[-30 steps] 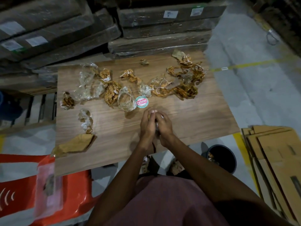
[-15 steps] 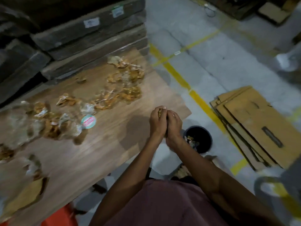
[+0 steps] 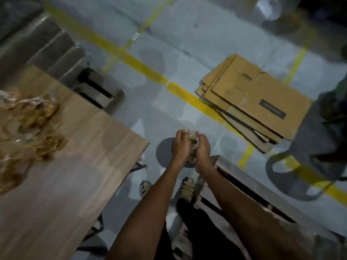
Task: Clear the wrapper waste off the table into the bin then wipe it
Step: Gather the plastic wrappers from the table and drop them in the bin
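Observation:
My left hand (image 3: 180,145) and my right hand (image 3: 203,150) are cupped together around a crumpled wad of clear and brown wrappers (image 3: 193,140), held off the right side of the wooden table (image 3: 78,166). The dark round bin (image 3: 164,152) stands on the floor right under my hands, mostly hidden by them. More wrapper waste (image 3: 33,124) lies blurred on the table's left part.
Flattened cardboard boxes (image 3: 251,102) lie on the floor to the right, beside yellow floor lines (image 3: 187,92). Wrapped pallets (image 3: 47,45) stack up behind the table. A low board (image 3: 262,194) runs along my right forearm. My shoes (image 3: 185,188) show below the hands.
My view has swung right. Both hands, still clasped on the wrapper wad, have moved from above the table edge to over the bin on the floor.

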Tool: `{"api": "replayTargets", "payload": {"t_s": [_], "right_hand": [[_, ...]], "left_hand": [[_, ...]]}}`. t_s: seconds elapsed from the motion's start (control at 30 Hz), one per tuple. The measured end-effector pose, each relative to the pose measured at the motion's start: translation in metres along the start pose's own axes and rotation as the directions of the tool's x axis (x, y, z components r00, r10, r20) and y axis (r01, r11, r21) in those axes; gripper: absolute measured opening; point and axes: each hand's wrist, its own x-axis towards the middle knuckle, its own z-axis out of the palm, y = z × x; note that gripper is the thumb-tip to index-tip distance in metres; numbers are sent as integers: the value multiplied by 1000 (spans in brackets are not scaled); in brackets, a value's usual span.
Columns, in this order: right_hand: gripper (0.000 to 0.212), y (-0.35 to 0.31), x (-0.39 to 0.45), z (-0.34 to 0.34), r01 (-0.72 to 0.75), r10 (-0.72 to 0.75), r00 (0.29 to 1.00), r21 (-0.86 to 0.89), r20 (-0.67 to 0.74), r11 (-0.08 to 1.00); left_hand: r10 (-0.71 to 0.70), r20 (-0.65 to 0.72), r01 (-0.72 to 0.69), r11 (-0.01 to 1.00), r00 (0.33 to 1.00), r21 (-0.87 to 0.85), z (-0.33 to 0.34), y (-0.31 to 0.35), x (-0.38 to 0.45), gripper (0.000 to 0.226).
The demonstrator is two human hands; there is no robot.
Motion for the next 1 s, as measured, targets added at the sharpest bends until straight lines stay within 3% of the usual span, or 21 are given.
{"api": "replayTargets", "payload": {"t_s": [0.07, 0.17, 0.33, 0.43, 0.5, 0.57, 0.67, 0.77, 1.0], "right_hand": [[56, 23, 51, -3, -45, 48, 998, 64, -44, 997], [39, 63, 130, -15, -189, 202, 978, 197, -52, 962], [26, 143, 240, -30, -341, 342, 940, 132, 17, 931], [41, 197, 308, -41, -292, 290, 956, 39, 47, 956], [32, 219, 339, -44, -213, 214, 977, -63, 8, 975], [36, 236, 366, -48, -171, 169, 985, -115, -24, 979], [46, 254, 393, -52, -158, 151, 987, -169, -50, 973], [50, 264, 402, -54, -153, 135, 987, -262, -86, 953], [48, 226, 314, -57, -154, 109, 984, -363, -142, 919]], "left_hand": [[-27, 30, 25, 997, 999, 66, 20, -34, 50, 28], [-124, 52, 119, 989, 991, 84, 46, -88, 116, 43], [-323, 29, 316, 940, 946, 129, 72, -197, 206, 74], [-382, 22, 377, 919, 924, 118, 84, -259, 258, 77], [-410, 20, 403, 903, 912, 147, 90, -285, 283, 73], [-414, 57, 395, 895, 908, 207, 97, -298, 298, 63], [-334, 103, 275, 887, 937, 370, 104, -315, 317, 45], [-258, 68, 189, 841, 964, 507, 103, -329, 325, 31], [-232, 109, 129, 807, 967, 576, 85, -272, 243, 33]]}}
